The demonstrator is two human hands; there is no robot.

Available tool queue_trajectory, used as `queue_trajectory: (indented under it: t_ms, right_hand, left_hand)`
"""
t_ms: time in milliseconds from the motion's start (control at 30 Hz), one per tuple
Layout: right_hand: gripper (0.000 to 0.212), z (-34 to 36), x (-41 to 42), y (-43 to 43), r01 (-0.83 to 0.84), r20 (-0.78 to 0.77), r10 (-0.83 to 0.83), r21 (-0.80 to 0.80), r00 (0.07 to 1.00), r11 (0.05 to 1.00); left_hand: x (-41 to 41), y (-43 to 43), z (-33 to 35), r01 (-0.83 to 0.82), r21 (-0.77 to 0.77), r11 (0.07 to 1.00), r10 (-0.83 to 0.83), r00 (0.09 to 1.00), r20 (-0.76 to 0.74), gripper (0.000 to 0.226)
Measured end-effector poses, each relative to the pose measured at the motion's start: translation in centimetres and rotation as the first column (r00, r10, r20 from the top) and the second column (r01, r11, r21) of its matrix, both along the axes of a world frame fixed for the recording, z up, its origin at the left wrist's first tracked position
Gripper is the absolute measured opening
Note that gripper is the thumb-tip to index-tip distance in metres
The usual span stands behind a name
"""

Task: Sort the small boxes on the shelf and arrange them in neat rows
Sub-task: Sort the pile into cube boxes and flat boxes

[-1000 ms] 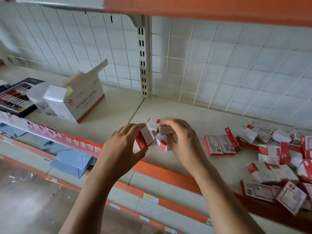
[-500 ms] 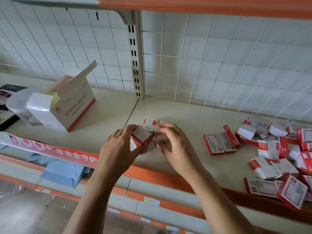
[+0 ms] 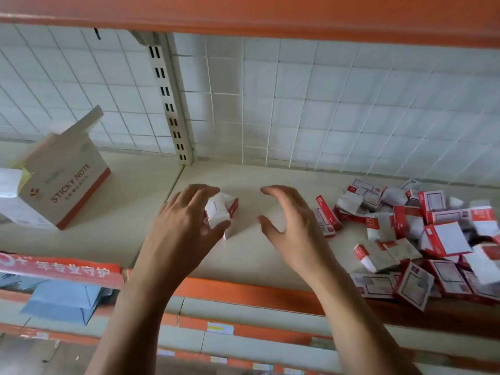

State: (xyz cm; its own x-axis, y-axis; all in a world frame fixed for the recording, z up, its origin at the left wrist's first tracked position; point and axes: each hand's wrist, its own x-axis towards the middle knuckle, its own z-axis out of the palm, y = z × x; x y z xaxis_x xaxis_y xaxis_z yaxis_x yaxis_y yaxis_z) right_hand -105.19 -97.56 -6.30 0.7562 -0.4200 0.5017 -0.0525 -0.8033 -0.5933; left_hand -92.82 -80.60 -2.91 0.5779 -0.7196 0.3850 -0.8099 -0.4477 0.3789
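Diffuse, fairly bright light leaves only faint, soft shadows on the shelf. Motion blur smears the small boxes at right and the sticky note carton. Wide-angle distortion bows the frame's edges.

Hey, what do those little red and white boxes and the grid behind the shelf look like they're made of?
The small boxes look like thin printed cardboard, matte, with folded edges and flaps. The back grid is probably white-coated metal wire: thin crossing rods.

A shop: slotted retail shelving with price-label strips.
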Motion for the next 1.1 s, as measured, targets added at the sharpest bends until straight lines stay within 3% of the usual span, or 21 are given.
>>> queue_trajectory:
  t_ms: [300, 567, 800, 933, 1100]
  right_hand:
    - [0.037, 0.2, -7.3, -4.8, 0.207, -0.04, -0.208, -0.029, 0.977, 0.978]
    - [0.038, 0.8, -9.5, -6.4, 0.228, -0.077, -0.232, -0.059, 0.97, 0.972]
    - [0.037, 0.0, -8.5, -7.5, 0.279, -0.137, -0.298, -0.14, 0.945, 0.95]
    - [0.04, -0.6, -6.1, -7.4, 0.381, -0.287, -0.427, -0.204, 0.857, 0.902]
    - [0.03, -1.1, -4.0, -6.5, 0.494, -0.307, -0.558, -0.264, 0.771, 0.828]
  left_hand:
    - [-5.5, -8.4, -2.1, 0.241, 0.103, 0.965, -0.241, 0.97, -0.016, 0.061]
    - [-6.7, -12.3, -4.0, 0.283, 0.236, 0.93, -0.263, 0.958, -0.112, 0.087]
    - [-6.5, -12.3, -3.7, 0.243, 0.238, 0.94, -0.221, 0.968, -0.119, 0.081]
    - [-5.8, -11.1, -3.1, 0.201, 0.206, 0.958, -0.185, 0.978, -0.094, 0.08]
    - [-4.7, -9.7, -2.6, 0.195, 0.176, 0.965, -0.177, 0.978, -0.112, 0.081]
